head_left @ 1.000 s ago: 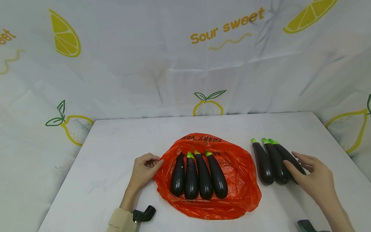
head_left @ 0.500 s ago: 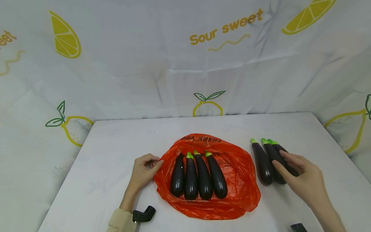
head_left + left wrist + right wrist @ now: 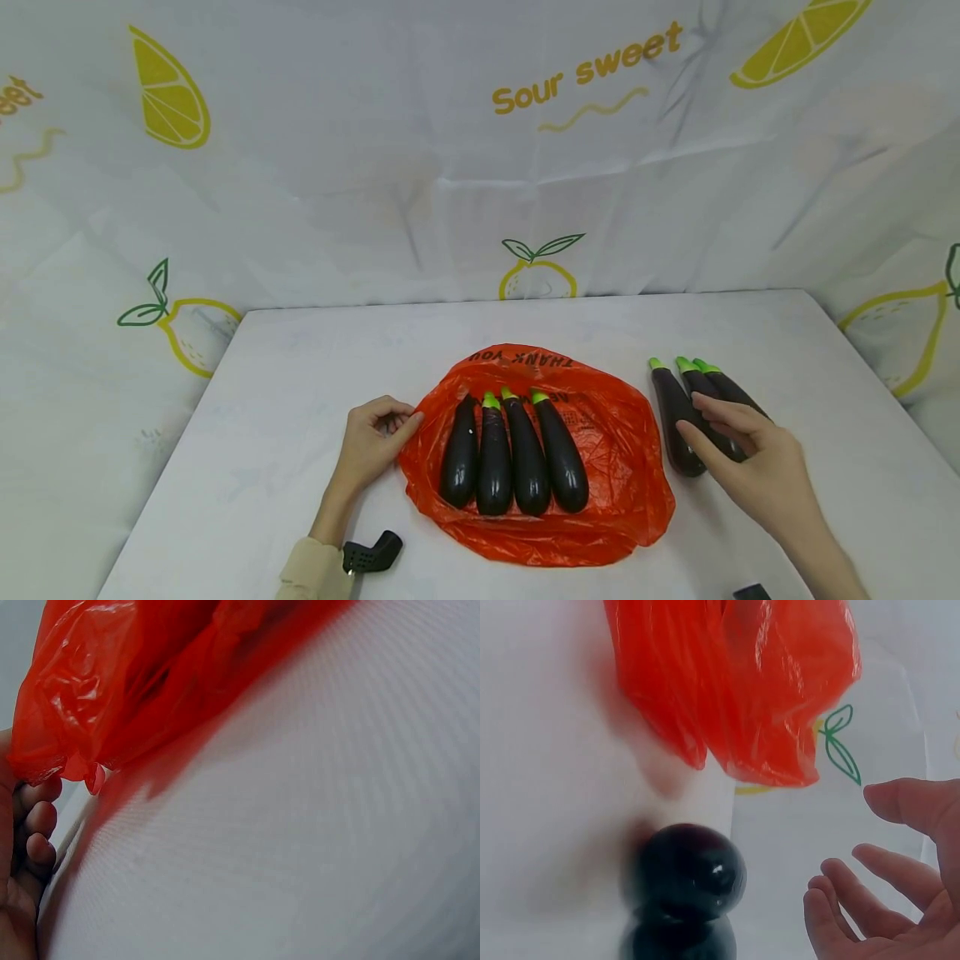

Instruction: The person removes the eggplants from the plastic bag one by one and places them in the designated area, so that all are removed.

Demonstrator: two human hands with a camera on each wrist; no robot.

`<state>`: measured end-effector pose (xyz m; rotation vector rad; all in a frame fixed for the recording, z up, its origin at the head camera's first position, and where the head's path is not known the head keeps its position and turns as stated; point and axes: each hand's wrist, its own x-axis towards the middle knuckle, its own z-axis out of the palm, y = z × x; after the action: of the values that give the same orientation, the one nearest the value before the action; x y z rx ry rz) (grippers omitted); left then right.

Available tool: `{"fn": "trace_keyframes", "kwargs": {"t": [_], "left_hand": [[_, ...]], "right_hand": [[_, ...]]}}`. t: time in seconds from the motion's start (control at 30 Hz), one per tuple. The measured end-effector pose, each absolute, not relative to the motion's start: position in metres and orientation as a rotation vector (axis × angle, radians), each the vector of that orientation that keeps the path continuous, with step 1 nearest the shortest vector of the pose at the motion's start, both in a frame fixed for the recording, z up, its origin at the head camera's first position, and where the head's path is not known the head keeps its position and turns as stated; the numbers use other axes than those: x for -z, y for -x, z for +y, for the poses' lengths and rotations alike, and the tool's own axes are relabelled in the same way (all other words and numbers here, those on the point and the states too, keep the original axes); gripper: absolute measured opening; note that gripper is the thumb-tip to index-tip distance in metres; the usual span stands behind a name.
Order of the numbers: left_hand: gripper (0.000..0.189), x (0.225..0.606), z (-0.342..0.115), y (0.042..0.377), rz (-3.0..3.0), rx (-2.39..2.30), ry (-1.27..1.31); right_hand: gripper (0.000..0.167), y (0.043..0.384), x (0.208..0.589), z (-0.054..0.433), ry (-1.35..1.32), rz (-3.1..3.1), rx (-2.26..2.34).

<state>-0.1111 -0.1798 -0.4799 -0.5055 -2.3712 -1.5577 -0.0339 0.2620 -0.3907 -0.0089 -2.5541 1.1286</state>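
A red plastic bag (image 3: 626, 492) lies spread on the table, with several dark eggplants (image 3: 528, 458) side by side on it, most with visible green stem ends. At its left edge my left hand (image 3: 371, 446) pinches the plastic between thumb and index finger. To the right of the bag lie three more eggplants (image 3: 670, 396), close together. My right hand (image 3: 757, 471) hovers over them with thumb and fingers spread, holding nothing, and partly hides the middle and right ones. In the right wrist view, rounded eggplant ends (image 3: 694, 870) show beside the loose fingers (image 3: 862, 896).
The white table (image 3: 292, 400) carries everything and meets a lemon-print cloth backdrop (image 3: 337, 167) behind. A black wrist device (image 3: 372, 552) sits at the left wrist, by the beige sleeve (image 3: 315, 571).
My right hand has moved left across the loose eggplants, from the rightmost one towards the leftmost. The left hand, the bag and the eggplants have stayed put.
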Motion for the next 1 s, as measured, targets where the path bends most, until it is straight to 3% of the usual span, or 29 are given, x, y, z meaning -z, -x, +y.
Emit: {"fn": "trace_keyframes", "kwargs": {"t": [1.0], "left_hand": [[0.009, 0.481, -0.18, 0.112, -2.347, 1.558, 0.517]], "right_hand": [[0.043, 0.036, 0.383, 0.2, -0.132, -2.706, -1.198]]}}
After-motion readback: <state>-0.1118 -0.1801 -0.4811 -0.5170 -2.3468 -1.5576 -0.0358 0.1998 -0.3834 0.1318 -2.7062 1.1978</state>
